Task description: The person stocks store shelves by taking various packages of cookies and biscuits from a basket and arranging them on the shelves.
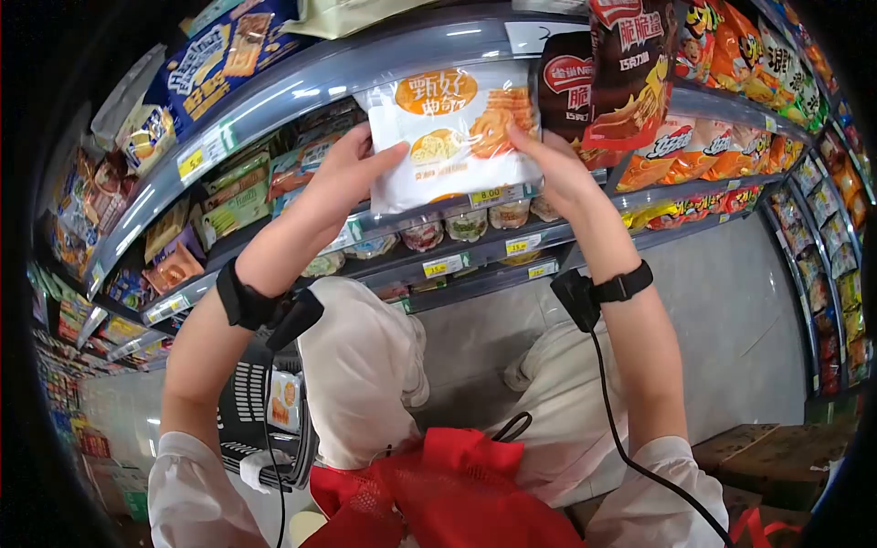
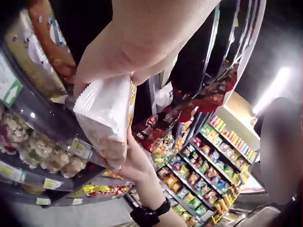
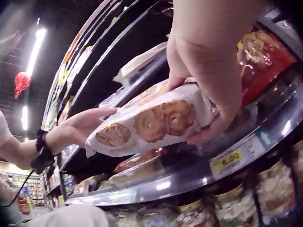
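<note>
A white cookie package with orange print and cookie pictures is held up in front of the shelf. My left hand grips its left end, thumb on the front. At the other end my right hand holds it, with the thumb over the front and fingers behind. In the right wrist view, the package shows its bottom side with round cookies pictured, and the right hand wraps its near end. The left wrist view shows the sealed white end of the package under the left hand.
Dark brown and red snack bags hang right of the package. Price labels line the shelf edges, above jars. A black shopping basket on the floor at left contains a similar white package. Cardboard boxes stand at lower right.
</note>
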The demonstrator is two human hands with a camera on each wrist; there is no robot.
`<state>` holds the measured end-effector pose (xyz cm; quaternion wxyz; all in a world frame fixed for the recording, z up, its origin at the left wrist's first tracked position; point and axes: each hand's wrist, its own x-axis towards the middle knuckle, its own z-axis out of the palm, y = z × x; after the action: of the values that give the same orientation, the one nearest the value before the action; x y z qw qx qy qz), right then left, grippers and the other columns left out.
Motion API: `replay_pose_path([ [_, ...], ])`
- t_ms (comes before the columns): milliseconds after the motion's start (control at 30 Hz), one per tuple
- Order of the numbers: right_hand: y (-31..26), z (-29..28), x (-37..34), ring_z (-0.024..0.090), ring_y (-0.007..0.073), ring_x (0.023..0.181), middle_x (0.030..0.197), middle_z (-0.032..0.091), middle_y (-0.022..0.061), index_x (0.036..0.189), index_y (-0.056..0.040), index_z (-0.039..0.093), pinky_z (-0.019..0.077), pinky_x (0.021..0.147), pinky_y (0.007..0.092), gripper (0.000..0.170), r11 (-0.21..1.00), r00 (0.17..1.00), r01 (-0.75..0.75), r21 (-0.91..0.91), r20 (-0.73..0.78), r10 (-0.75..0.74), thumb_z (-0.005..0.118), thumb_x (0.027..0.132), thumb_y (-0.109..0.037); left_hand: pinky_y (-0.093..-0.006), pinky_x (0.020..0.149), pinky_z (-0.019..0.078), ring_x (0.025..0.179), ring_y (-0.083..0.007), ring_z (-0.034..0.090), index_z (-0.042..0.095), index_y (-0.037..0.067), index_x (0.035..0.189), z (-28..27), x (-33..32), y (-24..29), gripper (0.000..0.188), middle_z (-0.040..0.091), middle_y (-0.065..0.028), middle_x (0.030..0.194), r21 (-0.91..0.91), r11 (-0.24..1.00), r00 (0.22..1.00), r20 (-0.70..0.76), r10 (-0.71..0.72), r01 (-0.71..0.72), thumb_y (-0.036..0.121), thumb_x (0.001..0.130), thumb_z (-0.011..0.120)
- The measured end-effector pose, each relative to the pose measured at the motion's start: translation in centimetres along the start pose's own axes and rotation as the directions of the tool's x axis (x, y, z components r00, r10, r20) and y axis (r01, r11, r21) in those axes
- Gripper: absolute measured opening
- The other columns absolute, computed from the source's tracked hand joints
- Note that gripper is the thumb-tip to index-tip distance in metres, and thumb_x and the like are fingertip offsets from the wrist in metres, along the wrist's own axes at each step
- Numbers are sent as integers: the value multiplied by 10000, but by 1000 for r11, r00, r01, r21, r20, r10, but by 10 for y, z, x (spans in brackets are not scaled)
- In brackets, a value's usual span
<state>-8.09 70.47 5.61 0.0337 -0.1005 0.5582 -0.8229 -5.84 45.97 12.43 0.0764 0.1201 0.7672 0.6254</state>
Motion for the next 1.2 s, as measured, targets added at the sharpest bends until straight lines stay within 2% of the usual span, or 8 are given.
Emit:
replay_pose_path([
  [100, 3, -18, 25, 550, 175, 994, 1101, 583, 88, 1160, -3, 495, 396, 885, 294, 484, 961, 968, 185, -205, -132, -215, 644, 816, -309, -291, 878, 416, 1015, -153, 529, 448, -27, 1186, 10, 36, -11, 429, 559, -103, 1128, 110, 988, 992, -50, 114, -108, 107, 818, 624],
  [233, 10, -36, 44, 500, 146, 1056, 1155, 552, 70, 1197, 15, 456, 357, 933, 289, 406, 799, 888, 419, -431, 9, -461, 582, 862, -177, -295, 864, 425, 981, -176, 549, 440, -53, 1150, 31, 63, -30, 418, 574, -137, 1087, 137, 980, 971, -171, 170, -147, 57, 795, 631],
  [367, 20, -37, 56, 512, 250, 1067, 1155, 529, 178, 1235, 42, 374, 362, 933, 341, 564, 618, 909, 149, -772, -140, -394, 653, 769, -106, -298, 848, 432, 980, -191, 554, 433, -52, 1149, 43, 72, -45, 407, 578, -145, 1085, 195, 971, 956, -229, 182, -138, 42, 797, 614],
  [467, 24, -12, 42, 441, 349, 1140, 1233, 432, 251, 1289, 50, 280, 335, 956, 380, 669, 655, 840, 33, -755, -334, -427, 636, 730, -37, -305, 823, 445, 974, -195, 562, 440, -39, 1153, 48, 78, -57, 405, 589, -143, 1073, 249, 952, 947, -222, 233, -176, 41, 795, 612],
  [700, 39, 23, 12, 218, 459, 1259, 1360, 162, 327, 1328, 122, 104, 219, 1038, 455, 733, 3, 641, 215, -977, 139, -755, 504, 718, 65, -301, 794, 445, 943, -203, 582, 475, -39, 1124, 66, 90, -67, 394, 609, -161, 1036, 456, 841, 881, -213, 422, -293, 47, 773, 632],
  [833, 42, 25, 1, 283, 461, 1222, 1329, 213, 346, 1326, 133, 94, 267, 1013, 453, 737, 184, 656, 231, -955, 13, -754, 519, 734, 18, -373, 819, 436, 1005, -359, 547, 506, -22, 1089, 63, 89, -67, 393, 557, -226, 1072, 411, 881, 887, -280, 367, -235, 46, 724, 634],
  [933, 43, 15, 6, 199, 443, 1281, 1370, 143, 344, 1323, 137, 94, 201, 1059, 427, 763, 421, 761, 63, -905, -229, -607, 562, 758, -73, -378, 852, 428, 1020, -364, 540, 445, -68, 1149, 58, 86, -72, 458, 561, -243, 1046, 375, 905, 893, -307, 328, -204, 44, 739, 615],
  [1200, 55, 11, 16, 334, 439, 1187, 1272, 309, 341, 1308, 142, 146, 281, 1000, 431, 758, 463, 766, -47, -885, -329, -552, 585, 762, -147, -330, 1038, 244, 1282, -291, 287, 195, -48, 1343, 72, 41, -59, 641, 280, -228, 1364, 472, 828, 854, -250, 456, -303, 80, 824, 549],
])
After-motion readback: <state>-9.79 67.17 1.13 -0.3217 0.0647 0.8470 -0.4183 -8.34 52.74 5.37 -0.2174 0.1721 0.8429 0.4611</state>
